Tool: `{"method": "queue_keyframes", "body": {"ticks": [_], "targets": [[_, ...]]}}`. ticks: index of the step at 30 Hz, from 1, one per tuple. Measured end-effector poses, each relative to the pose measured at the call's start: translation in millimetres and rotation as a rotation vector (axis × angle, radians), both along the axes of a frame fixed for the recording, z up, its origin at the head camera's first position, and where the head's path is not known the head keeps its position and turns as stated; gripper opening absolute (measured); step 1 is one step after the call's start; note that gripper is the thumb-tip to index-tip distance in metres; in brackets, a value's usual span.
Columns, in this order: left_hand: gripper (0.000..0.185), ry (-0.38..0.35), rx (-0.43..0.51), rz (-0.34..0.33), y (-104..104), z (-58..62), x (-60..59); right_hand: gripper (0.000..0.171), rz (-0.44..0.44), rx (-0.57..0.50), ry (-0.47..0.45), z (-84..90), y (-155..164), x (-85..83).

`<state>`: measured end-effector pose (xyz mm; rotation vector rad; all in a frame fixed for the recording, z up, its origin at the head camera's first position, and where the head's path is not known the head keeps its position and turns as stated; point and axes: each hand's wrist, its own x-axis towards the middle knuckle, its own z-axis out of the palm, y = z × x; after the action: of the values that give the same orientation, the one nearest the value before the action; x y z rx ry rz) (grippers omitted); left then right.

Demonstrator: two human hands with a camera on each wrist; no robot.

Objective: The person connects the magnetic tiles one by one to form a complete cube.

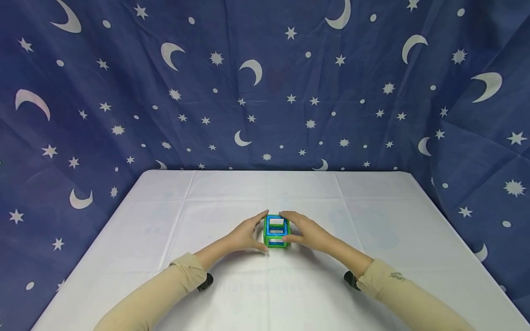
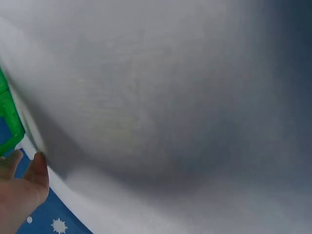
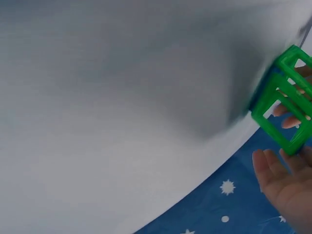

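A small box-shaped block of magnetic tiles (image 1: pixel 277 237), with blue and green open square frames, stands on the white tabletop between both hands. My left hand (image 1: pixel 246 234) curves around its left side, thumb spread low at the front and fingertips right by the back left corner. On the other side, my right hand (image 1: pixel 309 233) has its thumb over the front right edge and its fingers at the back right corner. The right wrist view shows the green tile frames (image 3: pixel 277 127) with fingers behind them. In the left wrist view a green frame (image 2: pixel 10 119) is cut off at the edge.
A white cloth (image 1: pixel 207 193) with fold lines covers the table. Behind and beside it hangs a dark blue curtain (image 1: pixel 273 124) with white moons and stars. Black wrist bands (image 1: pixel 205 282) show under both beige sleeves (image 1: pixel 165 294).
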<state>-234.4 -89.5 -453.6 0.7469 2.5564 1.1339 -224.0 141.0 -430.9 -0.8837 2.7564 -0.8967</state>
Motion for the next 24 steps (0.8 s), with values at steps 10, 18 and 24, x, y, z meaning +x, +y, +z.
{"method": "queue_keyframes", "body": {"ticks": [10, 18, 24], "targets": [[0.093, 0.061, -0.045, -0.006, 6.1, -7.3, -3.7, 0.025, -0.020, 0.334, 0.505, 7.3, -32.5, -8.1], [0.103, 0.098, -0.098, 0.012, 13.2, -5.2, 0.2, 0.018, -0.022, 0.589, 0.808, 4.1, -40.7, -4.6], [0.108, 0.113, -0.147, 0.021, 16.4, -4.3, 0.4, 0.019, -0.007, 0.659, 0.938, -1.9, -40.0, -4.8]]}}
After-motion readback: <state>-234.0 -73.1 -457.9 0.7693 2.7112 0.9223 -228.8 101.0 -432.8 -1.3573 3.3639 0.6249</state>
